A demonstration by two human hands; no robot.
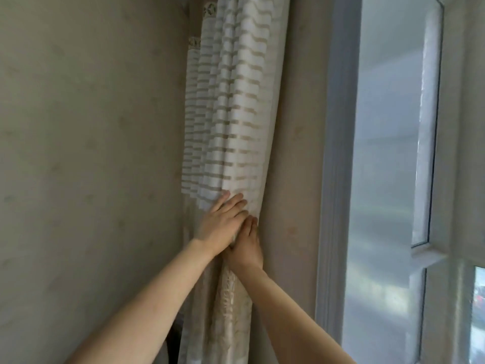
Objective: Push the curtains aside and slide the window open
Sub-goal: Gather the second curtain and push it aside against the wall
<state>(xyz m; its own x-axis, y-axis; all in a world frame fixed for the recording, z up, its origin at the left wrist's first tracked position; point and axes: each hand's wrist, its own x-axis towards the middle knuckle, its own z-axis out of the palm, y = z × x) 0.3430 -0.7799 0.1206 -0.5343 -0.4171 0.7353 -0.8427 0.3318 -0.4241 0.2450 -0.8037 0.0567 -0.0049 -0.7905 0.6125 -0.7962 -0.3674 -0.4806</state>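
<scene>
Both palms press the gathered curtain [231, 122] against the wall [78, 153], left hand [223, 222] flat with fingers spread, right hand [245, 244] flat, fingers together. The fabric looks soft and light, best steadied mid-bundle. The window [385, 153] stands uncovered to the right.

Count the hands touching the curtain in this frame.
2. The left hand lies flat on the bunched curtain where its stripes end; the right hand presses the curtain's right edge just below, touching the left hand.
</scene>
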